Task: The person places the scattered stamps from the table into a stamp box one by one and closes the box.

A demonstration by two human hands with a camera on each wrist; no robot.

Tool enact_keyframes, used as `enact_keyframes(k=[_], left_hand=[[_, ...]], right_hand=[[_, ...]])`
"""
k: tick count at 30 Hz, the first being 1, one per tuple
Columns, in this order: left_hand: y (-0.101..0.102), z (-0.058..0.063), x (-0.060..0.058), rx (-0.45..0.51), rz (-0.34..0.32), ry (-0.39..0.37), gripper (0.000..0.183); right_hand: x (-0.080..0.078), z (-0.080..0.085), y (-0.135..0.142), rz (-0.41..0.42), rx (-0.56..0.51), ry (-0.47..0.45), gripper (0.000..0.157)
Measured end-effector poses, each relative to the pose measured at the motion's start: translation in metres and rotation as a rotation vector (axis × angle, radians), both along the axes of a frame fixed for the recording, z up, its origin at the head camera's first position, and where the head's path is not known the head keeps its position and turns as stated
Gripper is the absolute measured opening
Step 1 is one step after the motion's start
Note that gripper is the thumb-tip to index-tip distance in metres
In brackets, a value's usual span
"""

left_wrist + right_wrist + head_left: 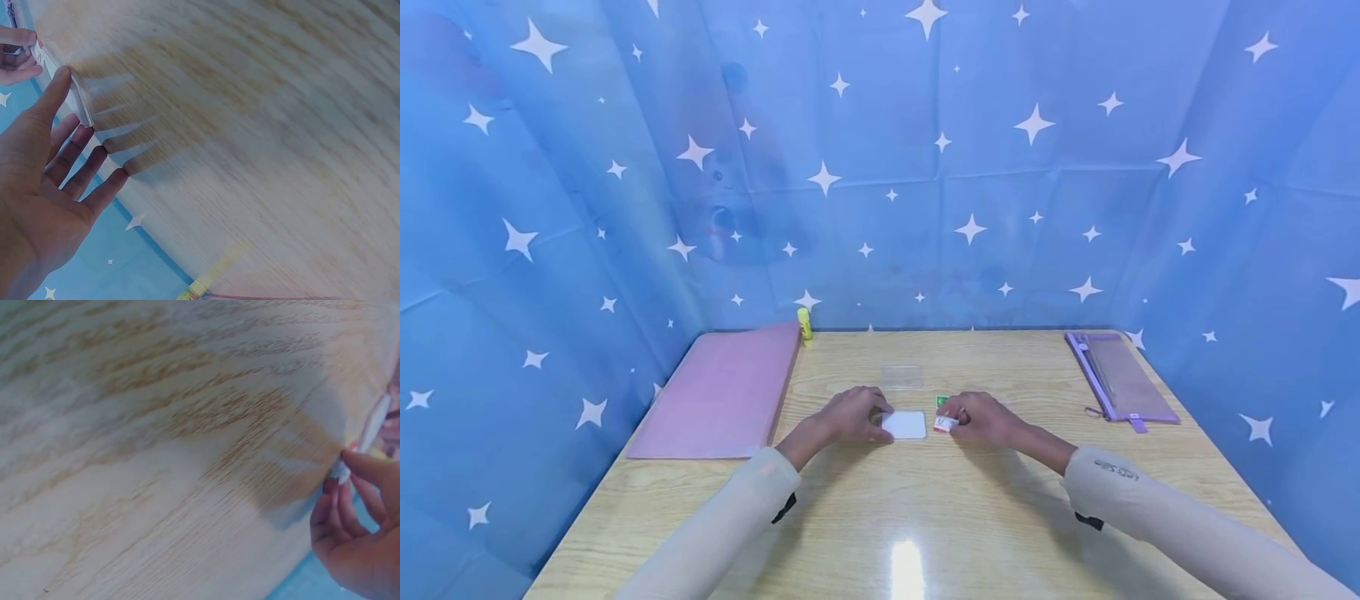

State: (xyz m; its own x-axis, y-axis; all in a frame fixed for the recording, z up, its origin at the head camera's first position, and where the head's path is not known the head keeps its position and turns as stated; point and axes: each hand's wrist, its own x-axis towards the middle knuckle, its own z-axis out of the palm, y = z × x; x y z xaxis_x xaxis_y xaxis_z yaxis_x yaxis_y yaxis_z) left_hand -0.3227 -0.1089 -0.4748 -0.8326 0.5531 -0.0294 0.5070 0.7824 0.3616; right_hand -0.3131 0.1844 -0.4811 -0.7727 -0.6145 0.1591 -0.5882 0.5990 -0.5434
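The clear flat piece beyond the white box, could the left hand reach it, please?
Probably yes: the clear flat piece lies just beyond the left hand with nothing visible between, though the hand would first need to let go of the white box.

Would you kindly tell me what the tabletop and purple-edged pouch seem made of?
The tabletop looks like wood or laminate, smooth and glossy: grain and a bright reflection show. The pouch seems translucent mesh or plastic: dark shapes show through.

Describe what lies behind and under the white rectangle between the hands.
Behind it, a clear plastic piece lies on the table; whatever is under the white rectangle is covered and cannot be seen.
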Motion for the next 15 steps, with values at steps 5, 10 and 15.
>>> enact_keyframes(k=[5, 10, 15], left_hand=[[0.0002, -0.0002, -0.0007, -0.003, -0.003, 0.001, 0.052], [0.0011, 0.0015, -0.0001, -0.010, -0.009, 0.007, 0.052], [0.0006, 0.0034, -0.0002, -0.015, -0.014, 0.017, 0.052]], right_hand=[[-0.0033, -0.0028, -0.0015, 0.029, -0.001, 0.019, 0.024], [-0.0048, -0.0051, -0.0022, 0.036, -0.005, 0.034, 0.024], [-0.0041, -0.0010, -0.0045, 0.041, -0.034, 0.032, 0.023]])
